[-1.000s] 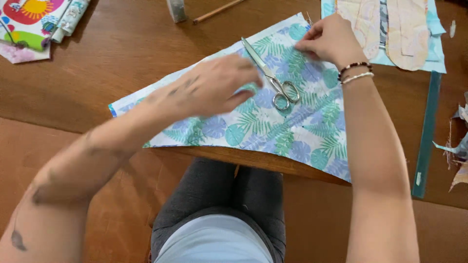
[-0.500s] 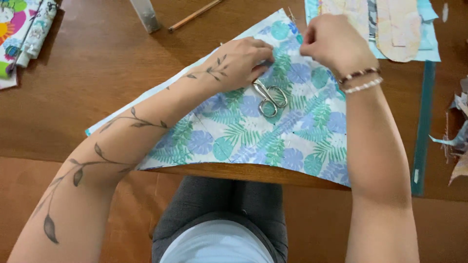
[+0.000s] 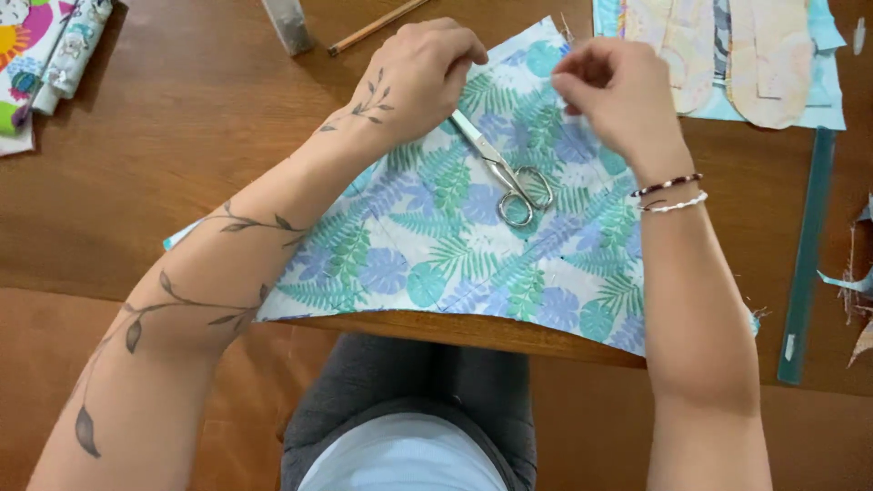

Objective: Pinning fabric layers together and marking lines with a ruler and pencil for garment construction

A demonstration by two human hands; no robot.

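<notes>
Head view: the worktop (image 3: pixel 182 182) is brown wood, its near edge curving above the person's lap. On it lies the fabric (image 3: pixel 473 245), a large leaf-printed piece in blue and green, its near edge reaching the worktop's edge. Right of the fabric a long green ruler (image 3: pixel 805 264) lies along the worktop, and beyond the fabric's far right corner sit pale paper patterns (image 3: pixel 727 55) on light blue cloth. Far left of the fabric are bright printed cloths (image 3: pixel 36 64).

The left hand (image 3: pixel 414 77) rests on the fabric's far part, fingers curled down over the blade end of the scissors (image 3: pixel 505 173); whether its grip is closed on the blades I cannot tell, since the knuckles hide them. The scissors lie on the fabric's middle, handles toward the person. The right hand (image 3: pixel 618 91) hovers over the fabric's far right part, thumb and fingers pinched together, perhaps on something too small to make out. A pencil (image 3: pixel 377 25) lies beyond the fabric.
</notes>
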